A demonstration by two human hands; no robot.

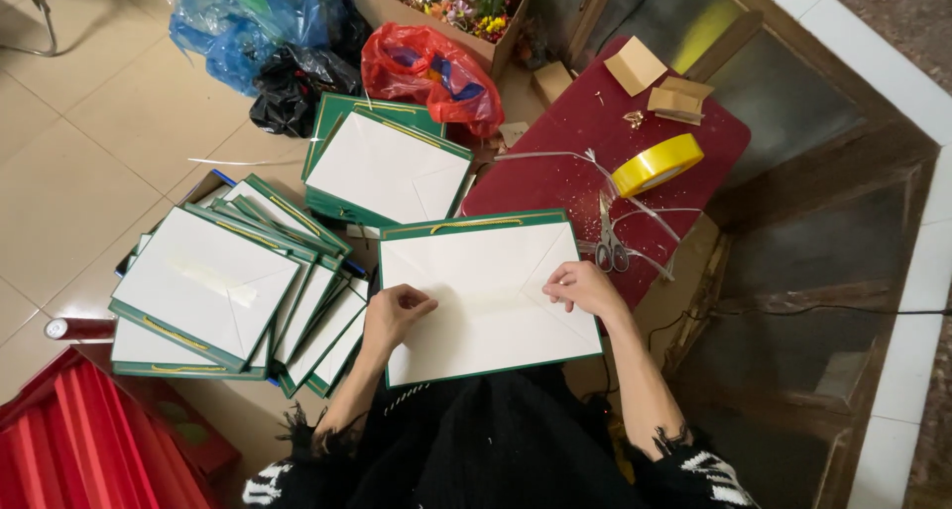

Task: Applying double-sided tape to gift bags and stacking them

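A large white envelope-like board with green edging lies on my lap, flap seams showing. My left hand rests on its lower left part, fingers curled and pinching at the surface. Near the right flap seam my right hand pinches the paper, fingers closed. Scissors lie just beyond my right hand on a dark red stool, beside a roll of yellow tape and thin clear strips.
A fanned stack of matching green-edged boards lies on the tiled floor to the left, another pile behind. Plastic bags and a box of flowers sit at the back. Red folded material is at lower left. Cardboard scraps lie on the stool.
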